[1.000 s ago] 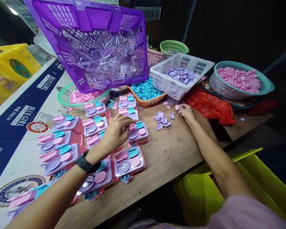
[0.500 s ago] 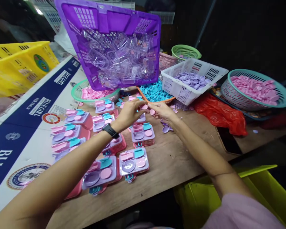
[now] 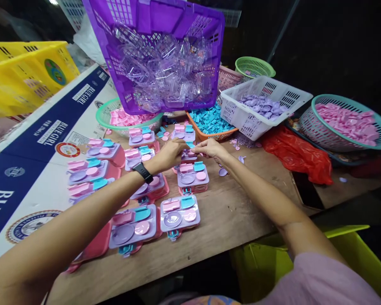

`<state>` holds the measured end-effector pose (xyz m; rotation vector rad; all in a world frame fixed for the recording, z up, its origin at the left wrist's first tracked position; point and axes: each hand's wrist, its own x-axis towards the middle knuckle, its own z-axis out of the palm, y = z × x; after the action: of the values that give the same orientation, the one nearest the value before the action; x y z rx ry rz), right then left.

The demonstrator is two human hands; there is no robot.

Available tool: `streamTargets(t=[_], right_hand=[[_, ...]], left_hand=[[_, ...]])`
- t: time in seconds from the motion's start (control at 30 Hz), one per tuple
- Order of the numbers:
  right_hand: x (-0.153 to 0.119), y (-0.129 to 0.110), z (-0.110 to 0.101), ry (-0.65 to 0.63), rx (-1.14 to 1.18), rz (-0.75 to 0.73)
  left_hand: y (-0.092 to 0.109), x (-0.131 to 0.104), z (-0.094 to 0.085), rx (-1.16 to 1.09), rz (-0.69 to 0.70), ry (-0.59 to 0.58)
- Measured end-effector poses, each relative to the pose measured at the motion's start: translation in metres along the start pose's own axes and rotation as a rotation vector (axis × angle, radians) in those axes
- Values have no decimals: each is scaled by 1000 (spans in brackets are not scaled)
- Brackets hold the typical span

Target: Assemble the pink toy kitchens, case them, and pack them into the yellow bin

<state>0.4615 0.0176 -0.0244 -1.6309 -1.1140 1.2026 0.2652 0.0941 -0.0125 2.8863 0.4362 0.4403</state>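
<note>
My left hand (image 3: 171, 153), with a black watch on its wrist, reaches over a small lilac-topped toy kitchen case (image 3: 186, 157) in the middle column. Its fingers are bent together at the case, and whatever they grip is hidden. From the other side my right hand (image 3: 211, 149) pinches a small pink round piece (image 3: 192, 153) at the same case. Nearer to me sits a similar toy case (image 3: 180, 217) with a lilac plate, a pink disc, and pink and teal pieces on top. Several more such cases stand in rows to the left, partly covered by my left arm.
A tilted purple crate (image 3: 174, 15) of clear plastic parts stands behind. Teal pieces (image 3: 209, 120), a white basket (image 3: 241, 114) of lilac pieces and a turquoise basket (image 3: 324, 135) of pink pieces line the back. A phone (image 3: 305, 190) and red bag (image 3: 295, 156) lie right.
Both hands have come down from above the cases to one case in the middle column. The pink round pieces seen at the fingertips before are now mostly hidden. The view has shifted slightly.
</note>
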Motion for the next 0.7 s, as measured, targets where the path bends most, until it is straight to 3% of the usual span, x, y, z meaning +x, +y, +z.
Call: streamTargets(t=[0.27,0.6,0.7], right_hand=[[8,0,3,2,-54,-4],[6,20,6,18,-111,-122],[2,20,-3,-15,29,-88]], left_hand=[[5,-13,-10,113,-3,-154],[2,-19,-8,75,-8,-164],[0,-16,-9,56,-22,-129]])
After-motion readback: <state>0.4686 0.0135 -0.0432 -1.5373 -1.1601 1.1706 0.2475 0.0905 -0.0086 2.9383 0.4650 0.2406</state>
